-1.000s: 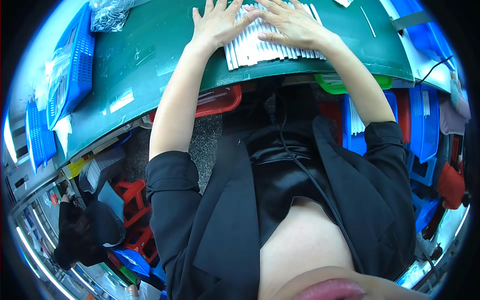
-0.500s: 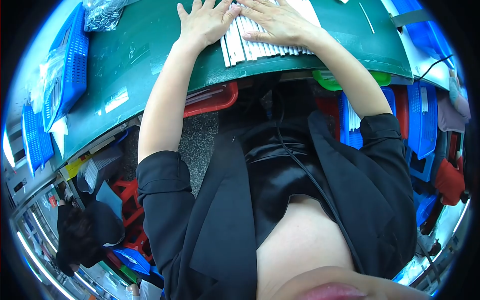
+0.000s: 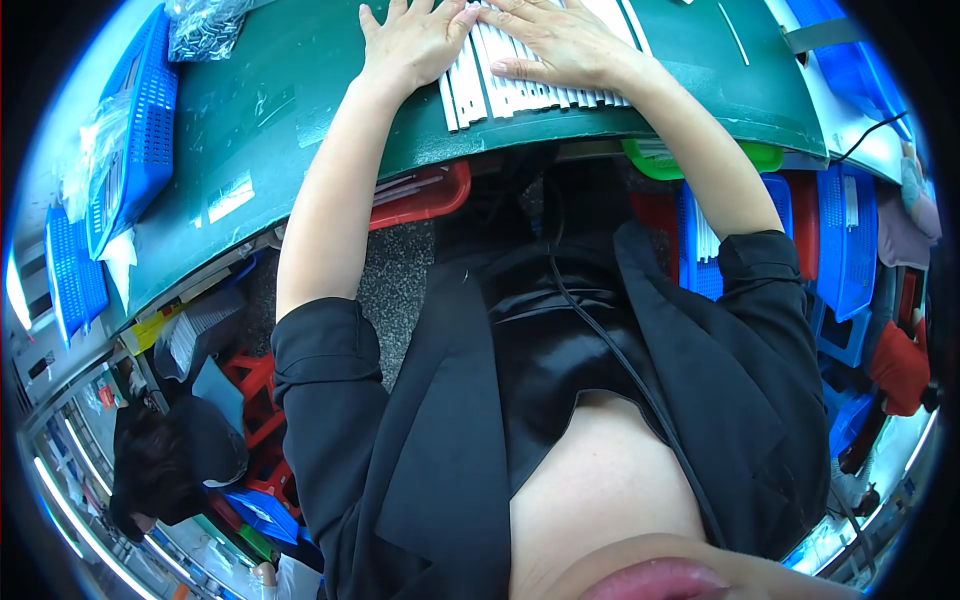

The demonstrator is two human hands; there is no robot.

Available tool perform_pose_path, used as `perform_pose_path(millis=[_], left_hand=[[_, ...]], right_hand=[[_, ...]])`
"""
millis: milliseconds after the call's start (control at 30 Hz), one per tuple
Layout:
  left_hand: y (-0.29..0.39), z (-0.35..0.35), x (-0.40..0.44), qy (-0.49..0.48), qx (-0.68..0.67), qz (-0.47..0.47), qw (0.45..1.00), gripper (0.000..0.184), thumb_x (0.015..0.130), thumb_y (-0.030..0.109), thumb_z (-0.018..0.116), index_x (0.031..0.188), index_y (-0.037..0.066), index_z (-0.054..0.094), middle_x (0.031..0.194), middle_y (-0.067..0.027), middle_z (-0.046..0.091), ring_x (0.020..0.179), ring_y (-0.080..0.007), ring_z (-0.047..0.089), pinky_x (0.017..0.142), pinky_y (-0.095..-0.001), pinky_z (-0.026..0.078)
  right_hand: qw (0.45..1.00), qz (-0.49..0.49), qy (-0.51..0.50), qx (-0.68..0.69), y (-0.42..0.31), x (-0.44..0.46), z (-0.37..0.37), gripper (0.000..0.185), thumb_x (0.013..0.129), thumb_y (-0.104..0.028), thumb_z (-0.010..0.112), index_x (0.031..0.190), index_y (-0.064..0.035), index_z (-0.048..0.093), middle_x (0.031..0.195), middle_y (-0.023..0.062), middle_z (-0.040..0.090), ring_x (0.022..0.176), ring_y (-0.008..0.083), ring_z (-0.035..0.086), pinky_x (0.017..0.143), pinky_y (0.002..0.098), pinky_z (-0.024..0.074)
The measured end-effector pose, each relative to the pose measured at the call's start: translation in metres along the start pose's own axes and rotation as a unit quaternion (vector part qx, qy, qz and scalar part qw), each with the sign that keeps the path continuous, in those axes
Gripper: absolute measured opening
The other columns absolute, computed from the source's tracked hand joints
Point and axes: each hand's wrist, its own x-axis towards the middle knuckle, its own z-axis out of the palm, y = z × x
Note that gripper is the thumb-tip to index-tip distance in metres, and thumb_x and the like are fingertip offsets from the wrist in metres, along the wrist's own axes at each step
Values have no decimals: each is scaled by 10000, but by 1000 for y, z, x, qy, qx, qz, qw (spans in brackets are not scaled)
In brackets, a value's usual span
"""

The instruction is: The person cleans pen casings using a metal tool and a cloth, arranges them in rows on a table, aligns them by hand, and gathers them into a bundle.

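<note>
White tubes (image 3: 504, 98) were lined up on the green table (image 3: 270, 130), pressed by left hand (image 3: 412, 45) and right hand (image 3: 560, 42), fingers spread, nothing visibly pinched; rolling or crossing was risked through uneven palm pressure.

No readable text, label or number shows anywhere.

Looks steeply down and slightly forward from the wearer's head — very close above the chest (image 3: 610, 470) at 5 o'clock. Reaches out to the left hand (image 3: 412, 48) and right hand (image 3: 560, 45) near 12, takes in the green table (image 3: 260, 110) from 9 round to 2 — wide, curved, dark at the corners.
</note>
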Motion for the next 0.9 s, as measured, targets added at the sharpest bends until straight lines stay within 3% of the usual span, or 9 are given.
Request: perform_pose_path(millis=[900], left_hand=[[31,10,13,37,-8,3,999,562,1053,430,392,1578,232,429,1685,-170,283,1563,-413,206,1224,-674,158]], right_hand=[[999,3,-9,-46,28,-21,-2,903,976,-642,501,1631,-71,256,1697,189,232,1572,382,195,1246,621,138]])
